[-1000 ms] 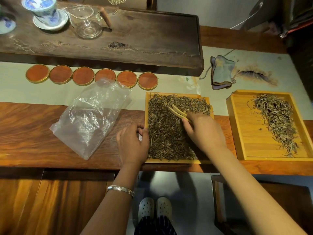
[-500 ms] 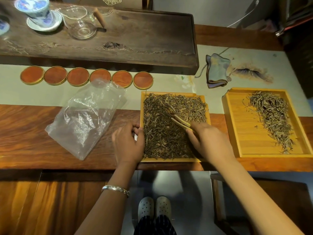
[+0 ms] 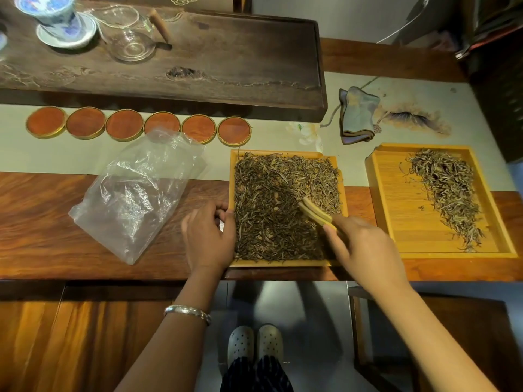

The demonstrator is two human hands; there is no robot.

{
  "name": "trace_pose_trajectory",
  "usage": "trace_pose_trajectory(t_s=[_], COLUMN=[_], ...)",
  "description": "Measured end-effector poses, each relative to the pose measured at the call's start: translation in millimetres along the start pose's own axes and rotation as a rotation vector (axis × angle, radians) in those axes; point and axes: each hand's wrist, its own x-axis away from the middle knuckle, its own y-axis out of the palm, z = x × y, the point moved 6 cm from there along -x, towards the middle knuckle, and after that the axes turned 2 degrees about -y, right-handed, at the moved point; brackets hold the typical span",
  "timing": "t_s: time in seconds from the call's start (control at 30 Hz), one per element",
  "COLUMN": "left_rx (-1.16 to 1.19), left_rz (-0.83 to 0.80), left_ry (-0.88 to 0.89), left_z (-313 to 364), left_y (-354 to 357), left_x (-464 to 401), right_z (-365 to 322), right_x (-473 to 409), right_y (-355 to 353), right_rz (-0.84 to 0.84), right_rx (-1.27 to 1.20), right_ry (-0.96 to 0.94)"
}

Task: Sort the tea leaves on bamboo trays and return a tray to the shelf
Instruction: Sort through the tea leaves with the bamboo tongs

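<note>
My left hand (image 3: pixel 208 239) curls over the left rim of the nearer bamboo tray (image 3: pixel 285 263), fingers hooked on its edge, gripping it. That tray sits at the front edge of the bench (image 3: pixel 42 222), near the middle, and is covered almost rim to rim with dark tea leaves (image 3: pixel 271 199): thin, wiry, brown-black strands with some paler golden ones toward the back. My right hand (image 3: pixel 365 250) is closed around a pair of bamboo tongs (image 3: pixel 315 212), whose flat tips lie together and point back and left into the leaves. Toward the right end of the bench, well apart from the first, stands a second bamboo tray (image 3: pixel 396 210); its slatted floor is mostly bare, with a paler, grey-green strip of leaves (image 3: pixel 447 193) running down its right side. A crumpled clear plastic bag (image 3: pixel 138 193) lies left of my left hand. Behind it runs a row of round coasters (image 3: pixel 124 125), and a folded cloth (image 3: pixel 358 116) lies behind the trays on the pale runner.
</note>
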Motion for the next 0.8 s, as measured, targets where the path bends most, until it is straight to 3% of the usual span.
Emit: trace_pose_trajectory(t_s=[0.3, 0.57, 0.8], left_rx=[-0.019, -0.021, -0.010], left_rz=[-0.014, -0.018, -0.013], left_ry=[-0.009, -0.015, -0.005], left_z=[-1.7, -2.4, -2.8], left_y=[1.3, 1.8, 2.6], left_x=[-1.6, -1.7, -1.5], right_z=[6.9, -33.0, -5.1], right_x=[26.9, 37.3, 49.3], right_y=[-1.0, 11.7, 4.7], right_rz=[-0.055, -0.098, -0.044], right_rx=[-0.016, -0.051, -0.050], right_ry=[0.071, 0.002, 0.082])
